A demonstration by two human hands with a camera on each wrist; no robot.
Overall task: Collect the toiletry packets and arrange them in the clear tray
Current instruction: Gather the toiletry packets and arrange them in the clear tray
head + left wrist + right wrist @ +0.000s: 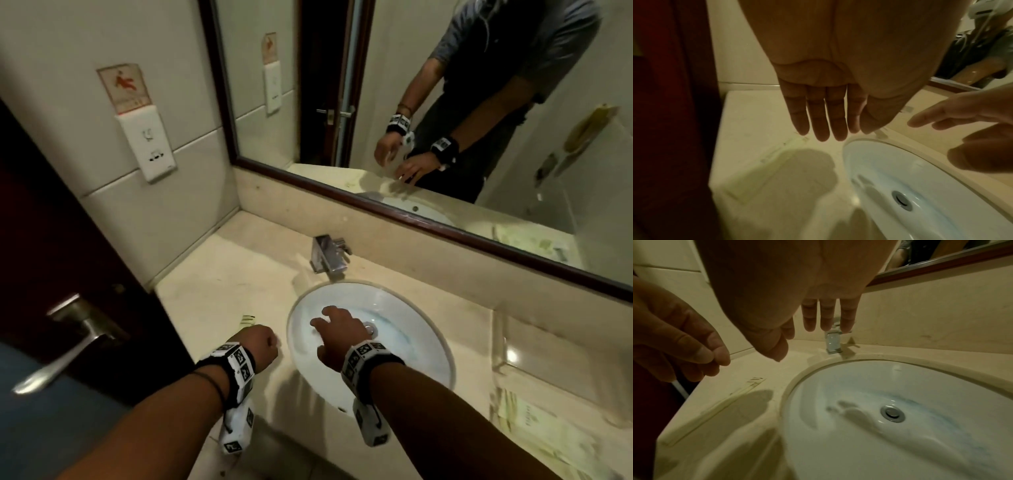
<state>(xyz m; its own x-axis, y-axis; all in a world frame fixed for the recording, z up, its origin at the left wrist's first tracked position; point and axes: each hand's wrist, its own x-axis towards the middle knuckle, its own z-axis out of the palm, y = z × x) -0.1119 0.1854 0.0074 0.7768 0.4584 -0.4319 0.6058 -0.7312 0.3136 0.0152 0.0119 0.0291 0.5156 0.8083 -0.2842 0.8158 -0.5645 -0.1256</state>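
Observation:
A long, flat, pale toiletry packet [249, 320] lies on the beige counter left of the basin, mostly hidden behind my left hand [262, 344]. It shows faintly in the left wrist view as the packet [764, 170] and in the right wrist view as the packet [719, 408]. My left hand [830, 134] hovers just above it with fingers extended, holding nothing. My right hand [329, 325] hangs over the basin, fingers straight and empty [818, 327]. The clear tray [503, 346] sits on the counter at the far right. More pale packets [537, 425] lie in front of the tray.
A white oval basin [411, 342] with a drain fills the middle of the counter, and a chrome faucet [329, 255] stands behind it. A dark door with a metal handle [68, 346] borders the left. A mirror [445, 102] spans the back wall.

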